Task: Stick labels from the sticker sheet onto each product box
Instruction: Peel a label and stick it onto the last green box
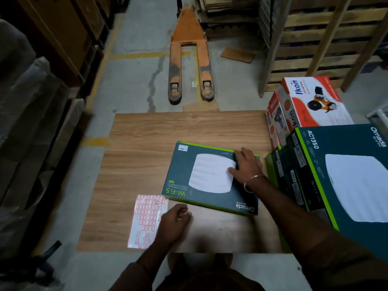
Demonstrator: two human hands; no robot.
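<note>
A dark teal and green Omada box [201, 192] lies flat on the wooden table [142, 143], with a small white label [182, 148] on its far left corner. My right hand [245, 166] rests flat on the box's right part, fingers spread. The sticker sheet [144, 219] with red-framed labels lies at the table's near left. My left hand [174, 223] sits on the sheet's right edge with fingers curled; what it pinches cannot be seen.
Several more Omada boxes [344, 171] are stacked at the right, with red and white Ikon boxes [310, 103] behind them. An orange pallet jack [189, 66] stands on the floor beyond the table. Wooden pallets [315, 38] fill the back right, wrapped goods [27, 122] the left.
</note>
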